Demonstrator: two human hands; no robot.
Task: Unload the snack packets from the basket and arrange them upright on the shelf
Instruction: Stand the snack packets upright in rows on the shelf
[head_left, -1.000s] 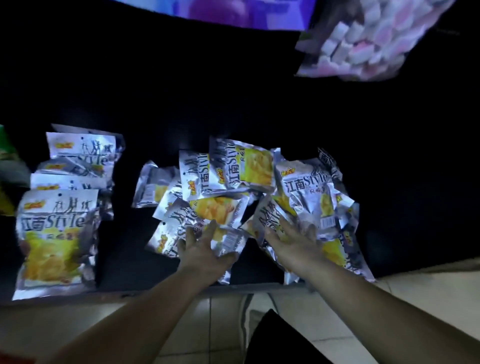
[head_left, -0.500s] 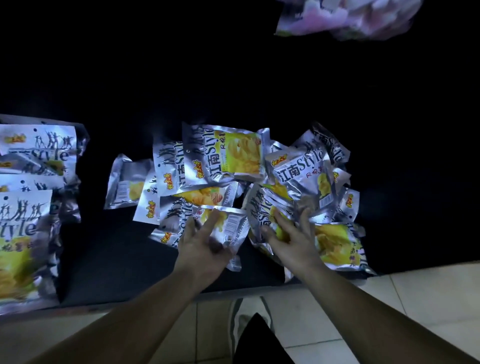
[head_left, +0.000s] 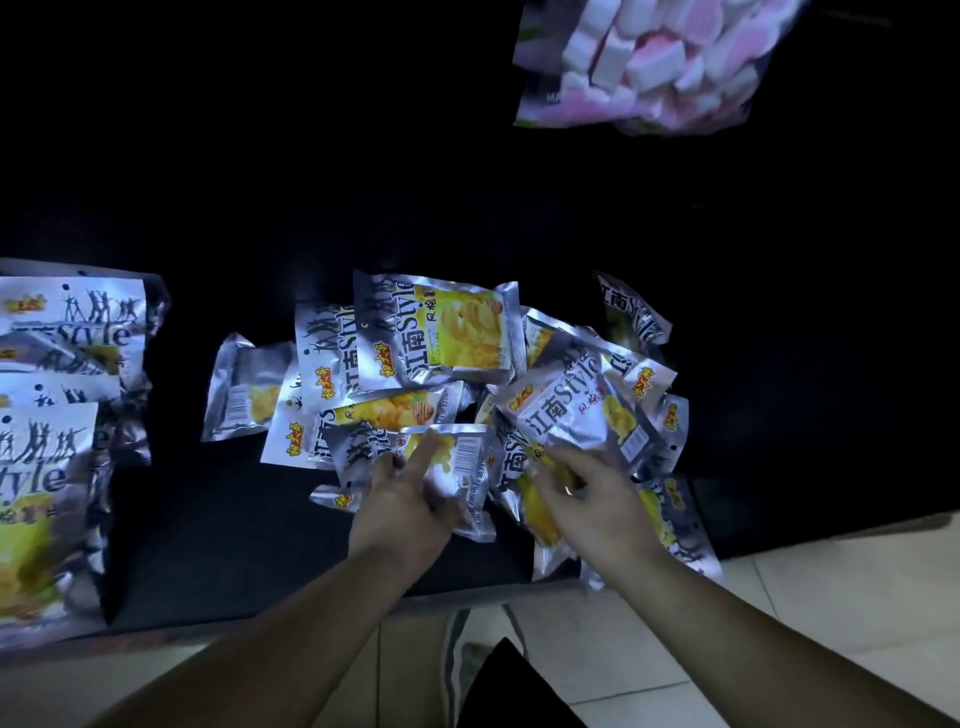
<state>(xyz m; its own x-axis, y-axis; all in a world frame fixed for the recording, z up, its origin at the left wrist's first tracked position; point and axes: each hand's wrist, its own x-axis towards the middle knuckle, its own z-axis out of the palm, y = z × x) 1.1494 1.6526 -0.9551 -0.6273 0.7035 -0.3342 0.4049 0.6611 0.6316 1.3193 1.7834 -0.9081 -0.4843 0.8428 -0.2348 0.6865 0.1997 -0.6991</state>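
Our left hand (head_left: 410, 499) pinches a snack packet (head_left: 460, 462) at the near edge of the pile (head_left: 441, 338) on the dark shelf (head_left: 234, 519). Our right hand (head_left: 597, 493) reaches into the pile beside it; its grip we cannot tell.

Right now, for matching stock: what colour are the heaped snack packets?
The snack packets are silver foil with yellow panels; head view.
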